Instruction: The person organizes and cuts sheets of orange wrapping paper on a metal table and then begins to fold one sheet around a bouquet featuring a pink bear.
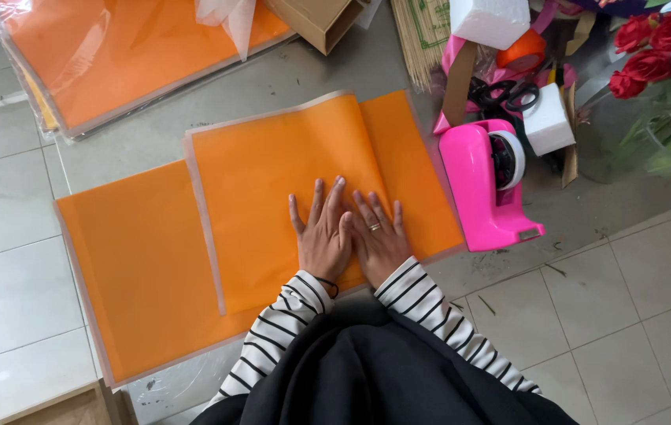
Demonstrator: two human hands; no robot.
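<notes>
My left hand [322,234] and my right hand [378,234] lie flat, side by side and touching, fingers spread, on a folded orange paper sheet [272,173] on the floor. The right hand wears a ring. Both sleeves are striped black and white. The folded sheet overlaps a second, larger orange sheet [138,267] that extends to the left. A fold line runs just above my right fingers.
A pink tape dispenser [489,185] stands right of the sheets. Behind it lie scissors [508,94], white foam blocks [548,122], an orange tape roll [521,53] and red roses [650,55]. A wrapped stack of orange paper [115,55] and a cardboard box [316,20] sit far left.
</notes>
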